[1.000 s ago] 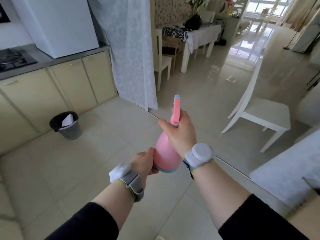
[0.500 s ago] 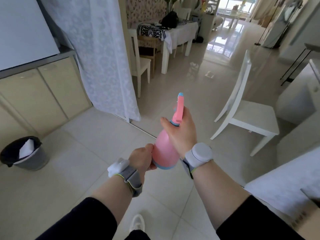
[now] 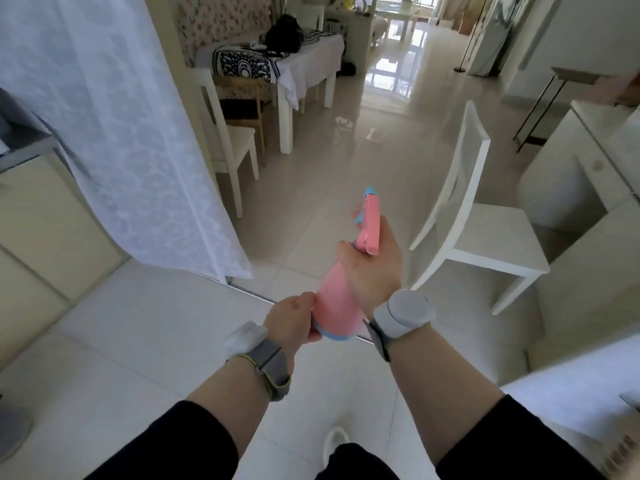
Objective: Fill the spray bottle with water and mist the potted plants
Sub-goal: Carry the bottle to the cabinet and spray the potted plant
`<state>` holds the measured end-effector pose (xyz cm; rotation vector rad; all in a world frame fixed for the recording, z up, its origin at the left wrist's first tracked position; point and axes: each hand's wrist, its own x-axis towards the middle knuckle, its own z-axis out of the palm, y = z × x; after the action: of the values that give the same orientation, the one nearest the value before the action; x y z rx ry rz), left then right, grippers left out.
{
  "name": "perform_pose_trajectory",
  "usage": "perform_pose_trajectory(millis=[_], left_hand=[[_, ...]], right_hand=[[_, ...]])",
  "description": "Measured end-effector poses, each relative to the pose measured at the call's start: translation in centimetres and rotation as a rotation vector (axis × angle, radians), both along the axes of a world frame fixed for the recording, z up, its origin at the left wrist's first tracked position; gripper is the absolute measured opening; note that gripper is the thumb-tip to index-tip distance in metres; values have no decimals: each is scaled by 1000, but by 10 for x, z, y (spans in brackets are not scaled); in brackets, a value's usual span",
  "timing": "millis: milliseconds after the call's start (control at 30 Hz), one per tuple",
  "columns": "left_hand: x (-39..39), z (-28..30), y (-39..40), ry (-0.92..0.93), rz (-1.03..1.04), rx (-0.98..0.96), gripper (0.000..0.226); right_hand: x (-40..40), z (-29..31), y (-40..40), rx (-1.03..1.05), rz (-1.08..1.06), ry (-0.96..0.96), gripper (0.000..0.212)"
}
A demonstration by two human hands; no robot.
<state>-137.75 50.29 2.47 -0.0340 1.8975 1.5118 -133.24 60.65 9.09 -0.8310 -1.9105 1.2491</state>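
A pink spray bottle (image 3: 337,306) with a blue base rim and a blue nozzle tip is held out in front of me over the tiled floor, its nozzle pointing away. My right hand (image 3: 375,271) grips its neck just under the pink trigger head. My left hand (image 3: 292,320) holds the bottle's bottom edge, fingers curled under the base. Both wrists wear grey bands with white sensors. No potted plant shows clearly; green leaves stand far back by the dining table, too small to tell.
A white lace curtain (image 3: 114,133) hangs at left beside beige cabinets (image 3: 38,230). A white chair (image 3: 481,230) stands right of my path, a dining table (image 3: 294,67) with chairs ahead left, and white furniture (image 3: 585,174) at right. Glossy tiled floor runs forward between them.
The view has moved forward and turned right: the cabinets and bin slid off to the left, the white chair and dining table came nearer. Both hands keep the same hold on the bottle.
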Motion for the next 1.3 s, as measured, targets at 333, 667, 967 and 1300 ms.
perform_pose_trajectory(millis=[333,667,967,1300], left_hand=[[-154,1,152,37,35,-14,30],[-291,0,248,-19,27,9,31],[-452,4,334,-14,-49,-13,32],[-572,-5,448,10,-91,-3,31]], right_hand=[[-151,4,150,59,41,14,49],[-293,1,248,23,36,-20,47],[-437,3,326,-23,-76,41,52],[-555,0,441,-79,-99,20,51]])
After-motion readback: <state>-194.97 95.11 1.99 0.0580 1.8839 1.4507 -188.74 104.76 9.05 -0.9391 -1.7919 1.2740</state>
